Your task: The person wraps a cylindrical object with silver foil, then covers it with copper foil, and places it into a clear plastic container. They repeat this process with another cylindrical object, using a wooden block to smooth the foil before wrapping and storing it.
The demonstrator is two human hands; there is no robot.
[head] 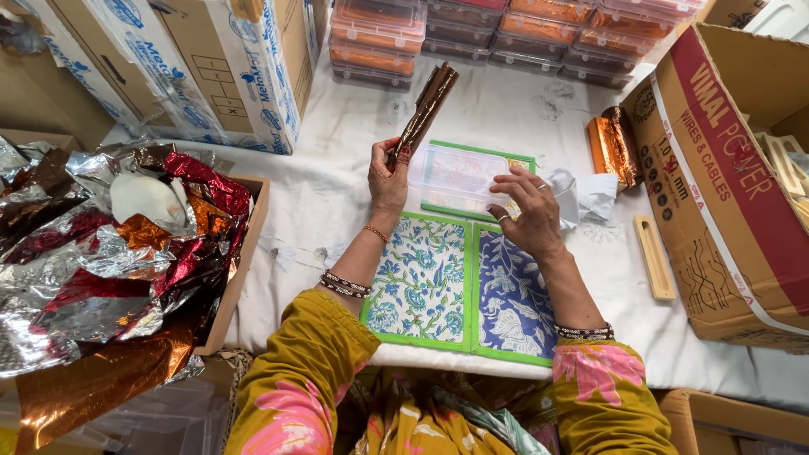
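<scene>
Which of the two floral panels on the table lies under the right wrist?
The blue floral panel, right of the white-and-green one; the right hand reaches over it.

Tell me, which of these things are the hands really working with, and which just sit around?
In use:
- left hand holding brown foil sticks
- right hand on clear plastic box
- floral fabric folder under the hands

Lying about:
- crumpled foil sheets
- stacked lidded containers
- cardboard boxes
- copper foil roll
- wooden piece

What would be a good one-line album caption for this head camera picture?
Left hand lifts a brown foil-wrapped bundle while the right hand rests on a clear plastic box.
</scene>
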